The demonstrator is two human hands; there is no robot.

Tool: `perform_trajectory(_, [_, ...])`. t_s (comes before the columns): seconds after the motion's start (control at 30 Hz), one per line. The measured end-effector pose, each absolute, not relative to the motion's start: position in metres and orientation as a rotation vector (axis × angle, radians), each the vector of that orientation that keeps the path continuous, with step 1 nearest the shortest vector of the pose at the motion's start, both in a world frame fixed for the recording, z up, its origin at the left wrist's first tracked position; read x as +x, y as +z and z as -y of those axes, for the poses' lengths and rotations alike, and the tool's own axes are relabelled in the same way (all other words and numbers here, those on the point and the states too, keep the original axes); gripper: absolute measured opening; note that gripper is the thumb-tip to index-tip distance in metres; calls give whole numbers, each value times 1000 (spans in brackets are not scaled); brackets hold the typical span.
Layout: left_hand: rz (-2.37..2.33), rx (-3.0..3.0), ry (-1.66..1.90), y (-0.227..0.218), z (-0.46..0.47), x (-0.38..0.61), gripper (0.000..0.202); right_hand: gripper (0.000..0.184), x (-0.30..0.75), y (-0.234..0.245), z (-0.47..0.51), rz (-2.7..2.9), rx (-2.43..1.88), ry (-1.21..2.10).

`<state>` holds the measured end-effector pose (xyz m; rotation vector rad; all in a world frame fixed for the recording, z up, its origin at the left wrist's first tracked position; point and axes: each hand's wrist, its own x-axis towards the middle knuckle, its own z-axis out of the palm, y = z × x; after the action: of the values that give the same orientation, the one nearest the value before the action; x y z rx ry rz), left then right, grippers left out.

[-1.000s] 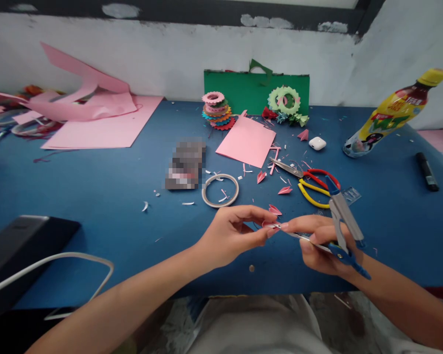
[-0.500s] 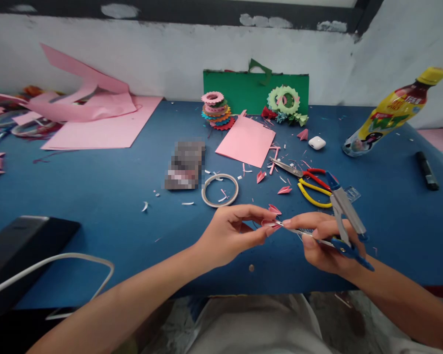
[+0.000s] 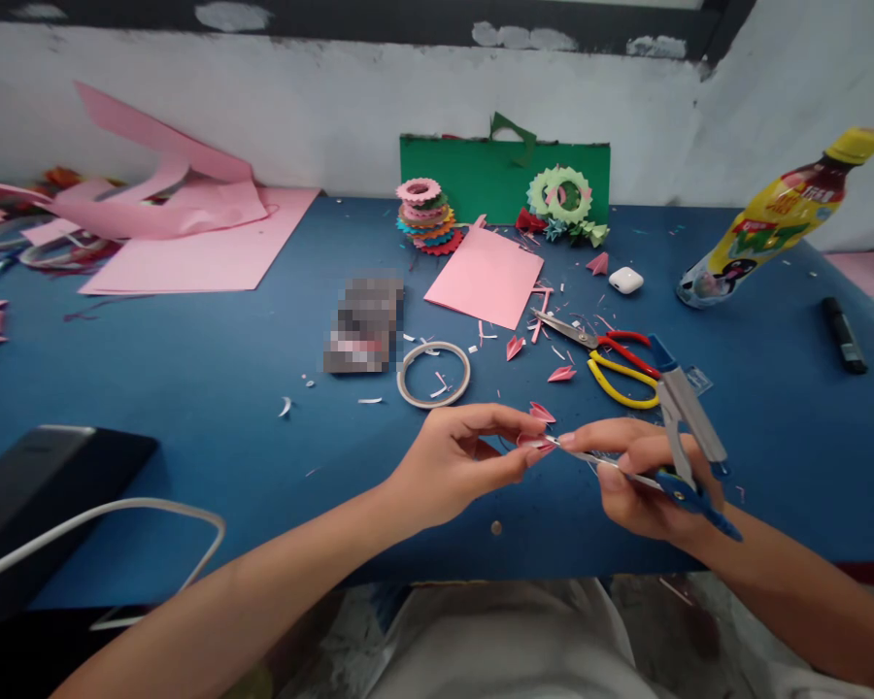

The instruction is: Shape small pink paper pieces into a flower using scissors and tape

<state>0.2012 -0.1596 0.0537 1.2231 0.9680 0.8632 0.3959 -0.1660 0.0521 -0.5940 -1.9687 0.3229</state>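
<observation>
Your left hand (image 3: 455,466) pinches a small pink paper piece (image 3: 533,442) at six o'clock on the counter (image 3: 189,369); your right hand (image 3: 645,476) grips blue scissors (image 3: 681,442), blade tip touching it, its shape partly hidden.

Left hand (image 3: 452,471) and right hand (image 3: 645,481) meet fingertip to fingertip, fingers pinched, forearms angled inward.
</observation>
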Motion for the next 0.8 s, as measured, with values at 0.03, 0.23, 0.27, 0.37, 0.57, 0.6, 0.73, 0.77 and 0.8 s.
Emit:
perform_trajectory(0.03, [-970,1219,862,54,160,201,21,21,396,53,166,1961,-594,320])
perform_trajectory(0.23, [-986,1201,853,54,160,202,22,20,398,53,167,1998,-578,342])
perform_trajectory(0.27, [-989,1200,850,54,160,202,22,20,398,53,166,2004,-580,344])
perform_trajectory(0.37, [-996,1206,852,54,160,202,23,20,398,53,166,2005,-602,338])
perform_trajectory(0.57, [-987,1214,850,52,160,201,23,21,396,52,166,1944,-607,345])
perform_trajectory(0.6, [-989,1211,847,51,160,201,23,22,396,52,166,1943,-604,346])
perform_trajectory(0.73, [-997,1211,847,51,161,201,24,24,396,51,165,1937,-568,355])
perform_trajectory(0.77, [-1000,1209,843,51,161,201,24,24,395,50,165,1939,-564,345])
perform_trajectory(0.8, [-1005,1205,837,52,161,201,24,23,395,50,165,1947,-563,332])
